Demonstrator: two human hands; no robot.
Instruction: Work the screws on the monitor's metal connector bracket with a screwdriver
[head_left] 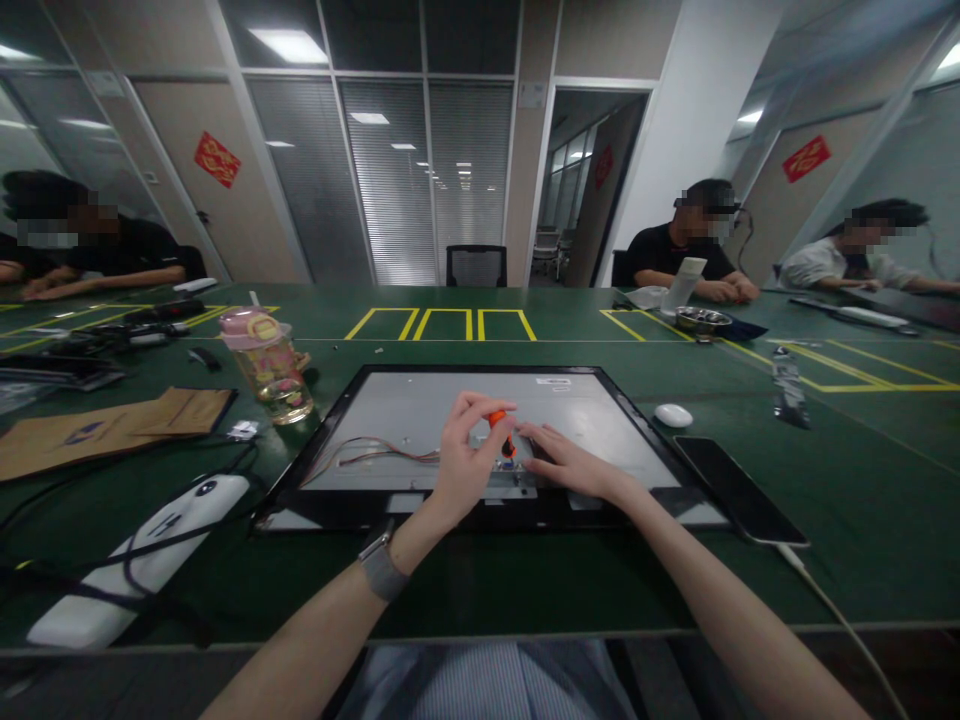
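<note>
Closest to the camera are the person's two bare arms, one with a grey watch band (381,567) on the wrist, reaching over the edge of the dark green table (525,590). The left hand (466,452) pinches the small screwdriver with the orange handle (501,428) between thumb and fingertips, holding it almost straight up with its tip down on the metal. The right hand (568,462) is open and lies flat, pressing on the big flat screen panel with the black frame and grey metal back (420,410), just beside the tool. The screwdriver looks light, thin and hard, so a pinch near the top of its handle seems the best way to hold it; it could slip off a tiny screw. The panel lies face down in the middle of the table, right in front of the person. It looks wide, thin, stiff and easy to crack, so I think it should be held by its frame edges with both hands. Thin red and white wires (375,452) run across its back and look soft and easy to pull loose. To the right lie a black phone (739,490) and a small white oval mouse (673,415). To the left stand a pink-lidded clear bottle (271,368) and a brown paper envelope (112,425). Other people sit far across the table.
</note>
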